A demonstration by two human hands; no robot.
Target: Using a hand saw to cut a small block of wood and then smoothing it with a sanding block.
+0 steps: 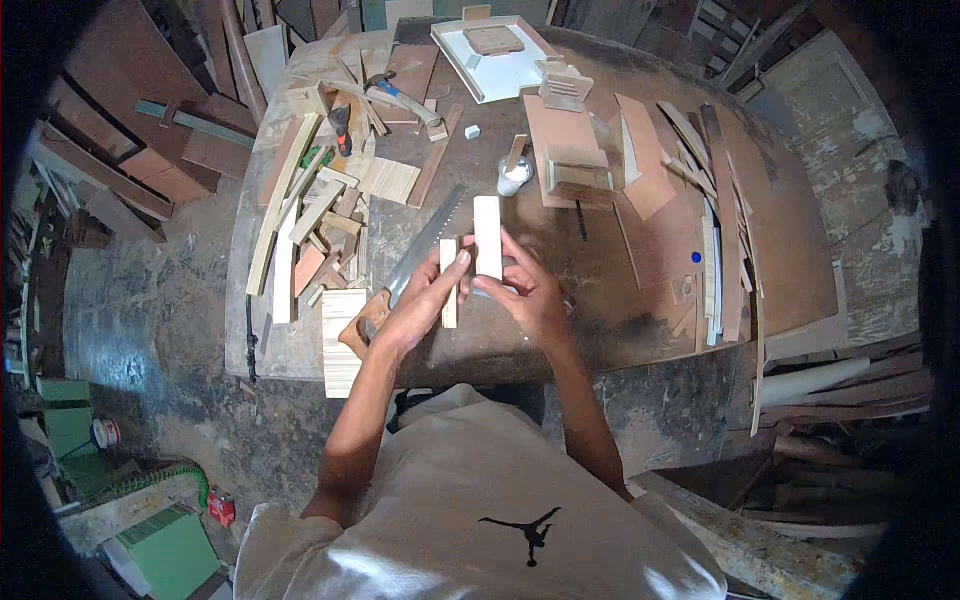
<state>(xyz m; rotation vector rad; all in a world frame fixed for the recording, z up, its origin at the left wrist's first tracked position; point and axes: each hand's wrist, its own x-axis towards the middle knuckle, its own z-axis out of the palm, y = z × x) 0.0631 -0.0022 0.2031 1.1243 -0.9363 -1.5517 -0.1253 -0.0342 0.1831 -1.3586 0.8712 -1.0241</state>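
Observation:
Both my hands are over the near part of a worn wooden worktable [640, 330]. In my left hand [417, 303] is a narrow pale wood strip [449, 300], upright, with the thumb pressed across it. My right hand [532, 300] grips a wider pale wood block [488, 235] by its lower end. The two pieces stand side by side with a small gap between them. A handsaw [420, 245] lies beneath my left hand, its brown wooden handle [366, 325] next to my left wrist. Beyond the block stands a white container [514, 178] with a flat stick in it.
Wood offcuts [335, 215] pile up on the left, with a claw hammer [400, 98] behind them. A white tray [490, 85] sits at the far side. Long strips [725, 220] line the right. A striped board [342, 350] overhangs the front edge.

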